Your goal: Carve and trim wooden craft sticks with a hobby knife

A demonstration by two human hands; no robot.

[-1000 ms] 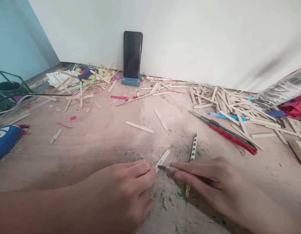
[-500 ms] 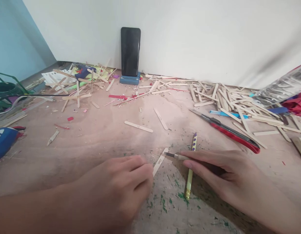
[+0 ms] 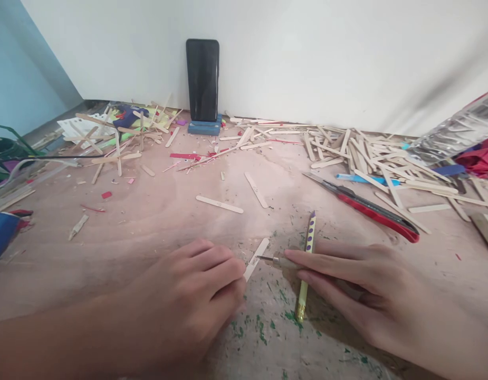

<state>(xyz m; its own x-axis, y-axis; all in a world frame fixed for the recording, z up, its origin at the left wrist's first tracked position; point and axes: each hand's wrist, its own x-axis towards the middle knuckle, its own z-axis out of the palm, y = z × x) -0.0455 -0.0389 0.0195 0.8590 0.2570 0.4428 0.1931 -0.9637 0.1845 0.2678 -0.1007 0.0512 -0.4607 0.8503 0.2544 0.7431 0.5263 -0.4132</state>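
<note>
My left hand [image 3: 204, 295] is closed on the lower end of a short wooden stick [image 3: 258, 257] with small dark markings. Between the thumb and fingers of my right hand [image 3: 358, 290] is a thin craft knife [image 3: 281, 260], its blade tip at the marked part of the stick. Under my right fingertips lies a pale pencil [image 3: 310, 232] with purple dots. Two more marked sticks, one [image 3: 219, 204] slanting and one [image 3: 255, 190] steeper, lie farther back on the table.
A red and black box cutter [image 3: 370, 211] lies at right, before a pile of wooden sticks [image 3: 362, 155]. A phone [image 3: 203, 79] stands upright at the back. Sticks and scraps [image 3: 121, 132] clutter the back left. A blue object [image 3: 2, 232] sits at the left edge.
The knife tip has moved from near the stick's upper end down to its marked part. The whole view has shifted slightly; my left hand still grips the stick.
</note>
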